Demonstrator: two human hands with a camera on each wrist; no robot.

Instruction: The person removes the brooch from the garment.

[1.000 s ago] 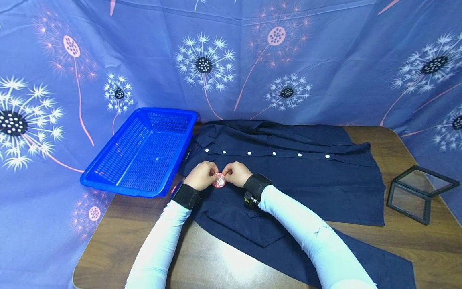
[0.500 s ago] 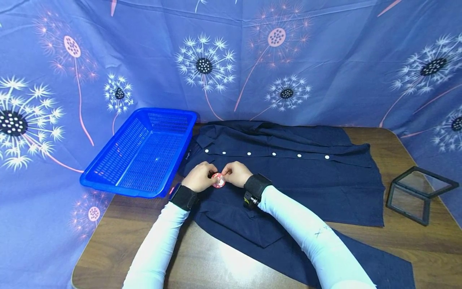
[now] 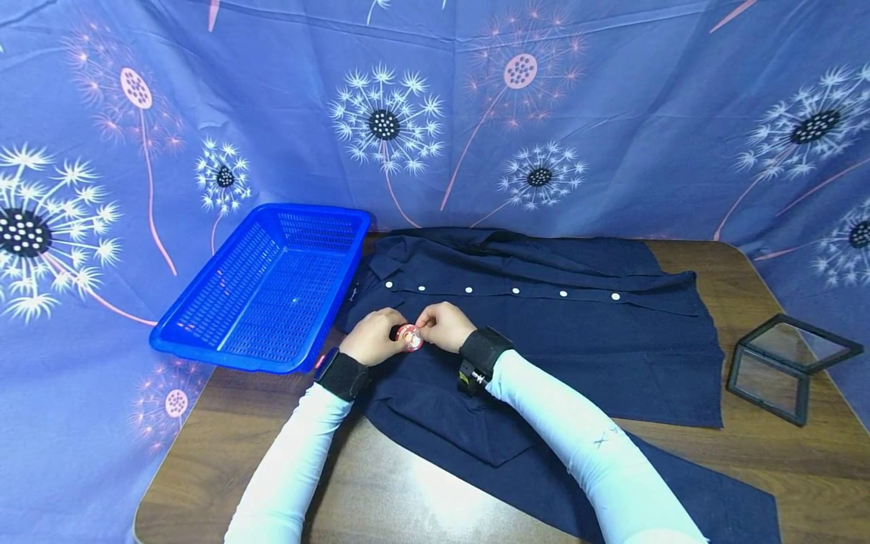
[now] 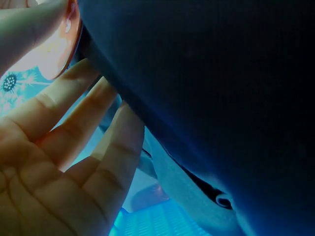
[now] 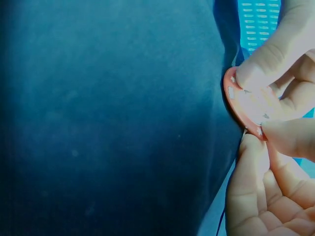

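Observation:
A round red badge [image 3: 411, 338] with a pale printed middle lies against the dark navy shirt [image 3: 578, 340] on the table. My left hand [image 3: 372, 338] pinches it from the left, thumb across its face. In the left wrist view the other fingers [image 4: 106, 152] extend along the edge of the cloth. The right hand [image 3: 446, 329] pinches the badge's near edge, as the right wrist view shows: thumb on the face, a fingertip behind it. The badge's back is hidden.
A blue perforated basket [image 3: 227, 351] stands at the left. At the right of the wooden table [image 3: 381, 483] lies an unfolded black-framed case [image 3: 805, 364] with clear panels. White buttons [image 3: 516, 291] line the shirt's placket. A dandelion-patterned cloth [image 3: 448, 151] hangs behind.
The left hand has shifted slightly left, and the badge has tilted and moved a little left with it. The right hand has barely moved.

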